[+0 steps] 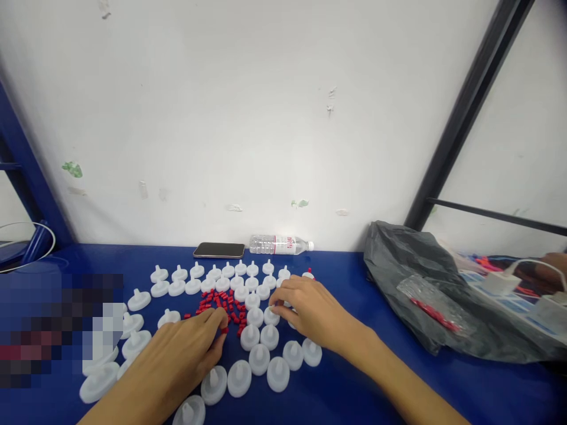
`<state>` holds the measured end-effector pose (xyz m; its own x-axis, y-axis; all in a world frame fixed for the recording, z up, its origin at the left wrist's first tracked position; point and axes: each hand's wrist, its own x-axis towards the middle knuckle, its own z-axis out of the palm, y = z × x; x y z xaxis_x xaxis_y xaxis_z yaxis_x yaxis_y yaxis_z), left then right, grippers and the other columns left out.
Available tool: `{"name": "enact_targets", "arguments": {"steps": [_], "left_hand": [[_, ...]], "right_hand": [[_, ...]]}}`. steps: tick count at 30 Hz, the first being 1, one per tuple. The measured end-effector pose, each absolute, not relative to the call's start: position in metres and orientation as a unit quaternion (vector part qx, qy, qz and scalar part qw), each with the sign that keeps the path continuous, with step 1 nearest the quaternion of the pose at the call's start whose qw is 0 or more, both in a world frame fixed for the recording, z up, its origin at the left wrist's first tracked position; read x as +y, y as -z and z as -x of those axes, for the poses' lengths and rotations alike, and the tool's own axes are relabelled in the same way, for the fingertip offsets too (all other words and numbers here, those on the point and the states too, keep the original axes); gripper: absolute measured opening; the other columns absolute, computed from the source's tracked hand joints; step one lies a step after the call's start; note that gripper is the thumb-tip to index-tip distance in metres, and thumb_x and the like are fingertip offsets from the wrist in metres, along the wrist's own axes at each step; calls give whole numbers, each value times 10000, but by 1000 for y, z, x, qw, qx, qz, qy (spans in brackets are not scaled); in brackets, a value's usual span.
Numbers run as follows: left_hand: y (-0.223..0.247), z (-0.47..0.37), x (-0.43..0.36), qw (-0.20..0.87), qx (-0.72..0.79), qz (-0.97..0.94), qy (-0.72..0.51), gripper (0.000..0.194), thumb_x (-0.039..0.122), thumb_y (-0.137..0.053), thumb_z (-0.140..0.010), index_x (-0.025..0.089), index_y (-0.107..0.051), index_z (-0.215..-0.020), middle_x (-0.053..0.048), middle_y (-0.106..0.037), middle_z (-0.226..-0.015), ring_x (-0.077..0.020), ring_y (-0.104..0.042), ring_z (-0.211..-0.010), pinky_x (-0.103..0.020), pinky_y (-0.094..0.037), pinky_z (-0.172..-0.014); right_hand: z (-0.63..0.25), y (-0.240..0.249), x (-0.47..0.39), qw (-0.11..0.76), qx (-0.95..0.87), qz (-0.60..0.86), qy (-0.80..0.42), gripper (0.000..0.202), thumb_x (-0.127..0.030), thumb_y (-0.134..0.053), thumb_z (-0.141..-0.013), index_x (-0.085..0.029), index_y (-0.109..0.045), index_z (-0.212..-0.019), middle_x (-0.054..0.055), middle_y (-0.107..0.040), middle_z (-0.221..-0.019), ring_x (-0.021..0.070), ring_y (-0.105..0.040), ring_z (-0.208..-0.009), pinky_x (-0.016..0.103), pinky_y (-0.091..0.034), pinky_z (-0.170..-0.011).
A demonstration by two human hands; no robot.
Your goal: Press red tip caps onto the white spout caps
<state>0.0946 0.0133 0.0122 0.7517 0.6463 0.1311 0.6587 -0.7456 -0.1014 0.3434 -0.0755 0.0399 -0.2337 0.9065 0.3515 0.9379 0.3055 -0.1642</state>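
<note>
My left hand [192, 348] is closed, with thumb and forefinger pinching a small red plastic piece [224, 330]. It is beside a loose pile of similar short red pieces [217, 301]. My right hand [305, 307] has its thumb and fingertips closed at the stem of a white, round plastic piece [271, 317] standing on the blue table. Many more white discs with upright stems [240, 378] surround the pile and both hands. At the back right, beyond my right hand, one white disc [309, 274] has a red tip on its stem.
A phone [219, 250] and a clear bottle [281, 244] lie along the wall at the back of the blue table [349, 378]. To the right, a grey plastic bag [398, 254] bears a clear packet of red pieces [436, 310]. Beside it are white plugs [500, 282].
</note>
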Motion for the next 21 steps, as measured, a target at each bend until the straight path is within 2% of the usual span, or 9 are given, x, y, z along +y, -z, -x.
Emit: {"name": "enact_targets", "arguments": {"steps": [4, 7, 10, 13, 16, 21], "left_hand": [[-24, -95, 8, 74, -360, 929, 43, 337, 142, -342, -982, 248, -662, -998, -26, -764, -960, -226, -741, -756, -306, -354, -575], [-26, -94, 7, 80, -349, 928, 98, 345, 155, -345, -974, 240, -679, -987, -35, -762, -989, -233, -745, -751, -311, -396, -577], [-26, -93, 5, 71, -332, 922, 187, 348, 187, -350, -966, 229, -694, -930, -37, -755, -925, -198, -717, -663, -297, -430, -562], [-32, -92, 1, 5, -291, 915, 281, 325, 219, -404, -954, 229, -726, -911, -16, -760, -867, -137, -659, -566, -255, -460, -540], [-40, -92, -3, -86, -260, 894, 355, 259, 275, -511, -941, 246, -768, -927, 14, -770, -774, -108, -625, -511, -206, -463, -489], [-51, -94, -10, -221, -270, 864, 364, 206, 380, -619, -921, 278, -792, -967, 64, -736, -592, -105, -613, -433, -175, -462, -419]], "right_hand": [[-346, -44, -79, 236, -772, 590, 24, 47, -181, -627, -1016, -206, -661, -994, 38, -740, -1026, 197, -710, -905, 313, -525, -776], [-345, -48, -84, 294, -754, 587, -26, 80, -209, -496, -1080, -223, -554, -1026, 46, -735, -1064, 217, -724, -1017, 327, -553, -813], [-342, -48, -86, 319, -758, 567, -58, 59, -211, -453, -1092, -232, -500, -1063, 69, -728, -1150, 229, -707, -1119, 350, -568, -855], [-339, -46, -87, 309, -769, 558, -32, 48, -222, -492, -1080, -234, -529, -1108, 71, -703, -1225, 223, -678, -1126, 376, -565, -898], [-337, -44, -87, 288, -783, 552, 15, 78, -257, -570, -1057, -233, -591, -1127, 54, -712, -1123, 222, -639, -1085, 363, -565, -878], [-329, -40, -84, 283, -825, 474, 118, 238, -341, -635, -1030, -199, -614, -1220, 63, -730, -1042, 213, -640, -1008, 327, -569, -830]]}}
